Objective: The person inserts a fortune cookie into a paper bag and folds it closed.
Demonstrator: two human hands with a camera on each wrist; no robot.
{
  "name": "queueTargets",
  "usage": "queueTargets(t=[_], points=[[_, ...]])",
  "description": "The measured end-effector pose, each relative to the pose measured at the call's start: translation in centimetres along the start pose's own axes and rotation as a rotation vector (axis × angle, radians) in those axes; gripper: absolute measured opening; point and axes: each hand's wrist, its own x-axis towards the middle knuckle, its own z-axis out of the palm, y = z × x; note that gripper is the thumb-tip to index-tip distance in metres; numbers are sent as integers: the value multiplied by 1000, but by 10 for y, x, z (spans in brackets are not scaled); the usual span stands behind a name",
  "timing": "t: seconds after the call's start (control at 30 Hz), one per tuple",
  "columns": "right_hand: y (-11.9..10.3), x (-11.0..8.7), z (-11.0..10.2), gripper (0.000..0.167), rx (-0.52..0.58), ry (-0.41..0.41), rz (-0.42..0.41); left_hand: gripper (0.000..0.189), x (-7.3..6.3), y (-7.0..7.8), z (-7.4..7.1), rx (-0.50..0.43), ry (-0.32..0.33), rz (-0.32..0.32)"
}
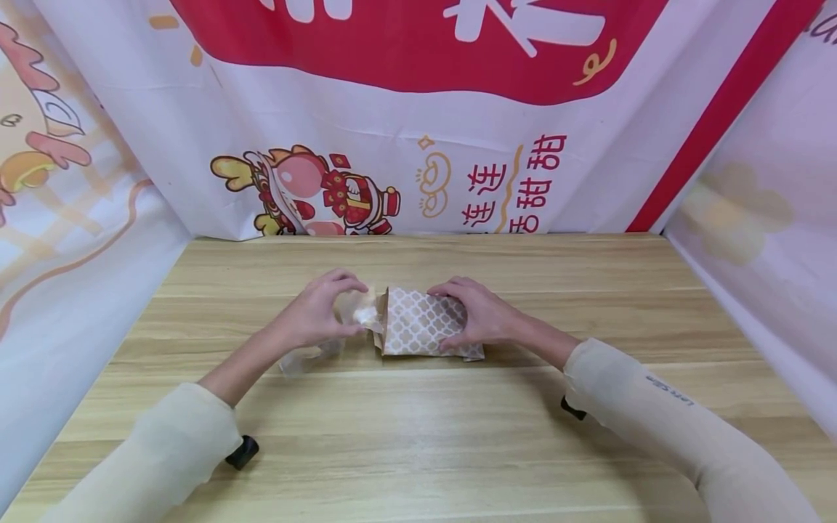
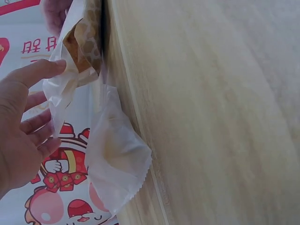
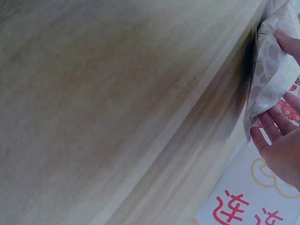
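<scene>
A brown paper bag (image 1: 415,327) with a white lattice pattern lies on its side near the table's middle, its mouth facing left. My right hand (image 1: 485,314) grips the bag's right part, thumb on the near side and fingers on the far side. At the mouth, my left hand (image 1: 318,309) holds a clear plastic wrapper (image 1: 365,314) between thumb and fingers. In the left wrist view, this wrapper reaches up to the bag's opening, where the brown inside shows. Another piece of clear plastic (image 2: 119,154), with a serrated edge, lies below the left hand.
A wood-grain table (image 1: 418,443) carries everything. Behind it hangs a white and red printed cloth (image 1: 418,123) with cartoon figures and lettering, and printed cloth also closes both sides. Black straps (image 1: 243,452) show at the sleeve cuffs.
</scene>
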Motion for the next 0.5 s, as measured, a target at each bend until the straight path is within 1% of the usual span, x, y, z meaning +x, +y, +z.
queueTargets(t=[0.1, 0.2, 0.27, 0.4, 0.5], points=[[0, 0, 0, 93, 1, -2, 0, 60, 1, 1, 2, 41, 13, 24], [0, 0, 0, 93, 0, -1, -4, 61, 2, 4, 3, 87, 24, 30], [0, 1, 0, 93, 0, -1, -6, 60, 2, 5, 4, 115, 31, 47], [1, 1, 0, 93, -2, -3, -3, 58, 0, 6, 6, 163, 40, 108], [1, 1, 0, 93, -2, -5, -1, 56, -2, 6, 8, 182, 39, 152]])
